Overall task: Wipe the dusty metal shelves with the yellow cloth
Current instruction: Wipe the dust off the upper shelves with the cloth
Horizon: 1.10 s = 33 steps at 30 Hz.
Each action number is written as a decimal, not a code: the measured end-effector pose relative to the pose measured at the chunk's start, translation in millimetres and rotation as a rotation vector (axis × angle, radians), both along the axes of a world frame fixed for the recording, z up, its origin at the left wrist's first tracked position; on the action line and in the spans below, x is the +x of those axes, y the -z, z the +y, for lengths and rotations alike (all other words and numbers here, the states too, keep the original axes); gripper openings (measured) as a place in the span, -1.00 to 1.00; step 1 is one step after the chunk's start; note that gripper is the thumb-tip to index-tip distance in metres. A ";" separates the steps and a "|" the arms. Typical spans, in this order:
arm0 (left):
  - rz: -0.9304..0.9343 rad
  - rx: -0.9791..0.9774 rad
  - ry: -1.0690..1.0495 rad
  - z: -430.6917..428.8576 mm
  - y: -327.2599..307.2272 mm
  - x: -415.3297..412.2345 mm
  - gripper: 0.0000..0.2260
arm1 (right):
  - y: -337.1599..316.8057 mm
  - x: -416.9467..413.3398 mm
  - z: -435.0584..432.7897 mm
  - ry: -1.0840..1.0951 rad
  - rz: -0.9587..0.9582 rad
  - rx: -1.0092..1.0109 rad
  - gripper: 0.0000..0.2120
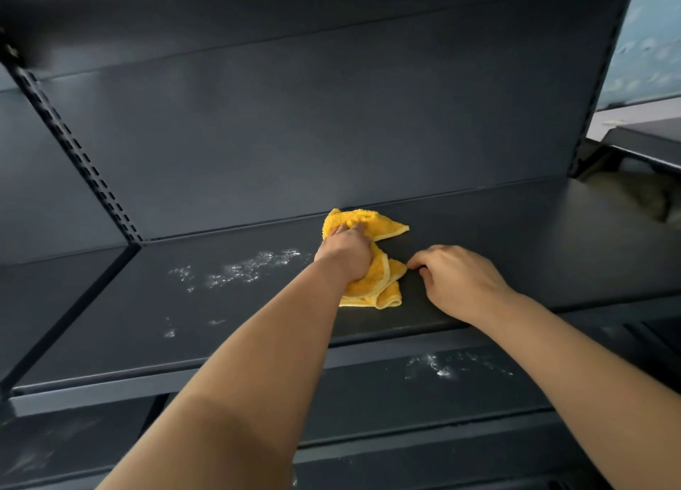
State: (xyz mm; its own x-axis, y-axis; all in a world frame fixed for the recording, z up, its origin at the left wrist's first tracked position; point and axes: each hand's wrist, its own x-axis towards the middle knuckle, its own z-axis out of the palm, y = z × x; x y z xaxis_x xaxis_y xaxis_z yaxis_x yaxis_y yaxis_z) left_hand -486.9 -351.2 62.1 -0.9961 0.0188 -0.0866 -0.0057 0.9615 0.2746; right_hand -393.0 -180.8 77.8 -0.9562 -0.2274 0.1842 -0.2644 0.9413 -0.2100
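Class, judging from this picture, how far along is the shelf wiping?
Done: the upper shelf right of the yellow cloth looks dust-free. In hand: the left hand grips the cloth there. Left: the white dust patch to its left, plus dust on the lower shelf.

You have one view only, from the wide-angle camera on your head. It faces forward and down into the rack, close in. Both your forearms run up from the bottom edge, and your left hand [344, 253] on the yellow cloth [372, 222] and your right hand [457, 279] fall near the middle of the frame. The shelf [516, 239] they rest on crosses the centre, the back panel [294, 128] fills the top, the slotted upright [73, 147] slants at left, and a lower shelf [368, 397] shows beneath.
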 end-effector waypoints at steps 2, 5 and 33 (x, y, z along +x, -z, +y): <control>-0.006 -0.007 -0.007 -12.8 0.0 -7.7 -0.55 | -0.1 -2.0 -9.8 0.013 0.000 -0.002 -0.66; 0.001 0.006 -0.024 -33.5 0.3 -15.6 -0.56 | -1.3 -5.8 -26.9 0.022 0.006 -0.013 -0.67; 0.106 -0.096 -0.375 -125.4 -4.1 65.9 -0.61 | 2.1 -10.9 -56.0 -0.017 -0.123 -0.047 -0.61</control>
State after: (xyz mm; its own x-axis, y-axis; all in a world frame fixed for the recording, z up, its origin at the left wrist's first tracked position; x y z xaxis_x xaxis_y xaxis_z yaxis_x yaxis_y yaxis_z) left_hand -421.1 -476.5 66.2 -0.9357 -0.3514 0.0329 -0.3381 0.9193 0.2015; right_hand -403.9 -236.8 75.7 -0.9683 -0.2380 0.0764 -0.2500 0.9252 -0.2855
